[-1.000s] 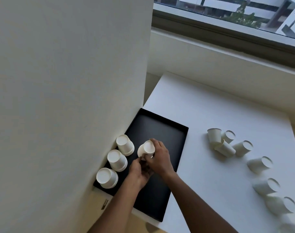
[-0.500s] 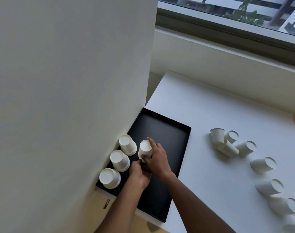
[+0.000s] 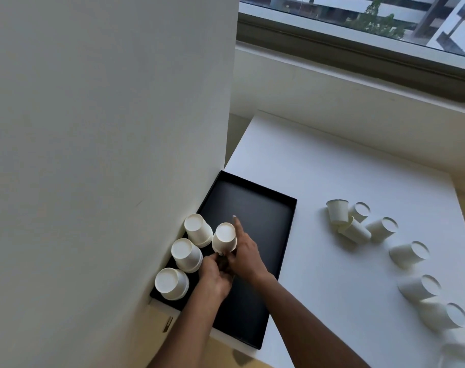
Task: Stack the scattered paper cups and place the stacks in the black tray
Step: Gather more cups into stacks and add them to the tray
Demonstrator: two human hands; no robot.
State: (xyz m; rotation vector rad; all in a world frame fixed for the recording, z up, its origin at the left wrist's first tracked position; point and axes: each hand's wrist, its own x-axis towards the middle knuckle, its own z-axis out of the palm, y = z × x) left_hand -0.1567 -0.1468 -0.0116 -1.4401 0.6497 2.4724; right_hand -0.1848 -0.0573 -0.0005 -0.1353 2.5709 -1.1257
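Right grip [image 3: 246, 257] at cup stack [image 3: 224, 239], thumb hidden

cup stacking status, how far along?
Done: three stacks stand upside down along the wall side of the black tray. In hand: a fourth stack in the tray, left hand and right hand holding it near its base. Left: at least seven loose cups scattered on the white table, unstacked.
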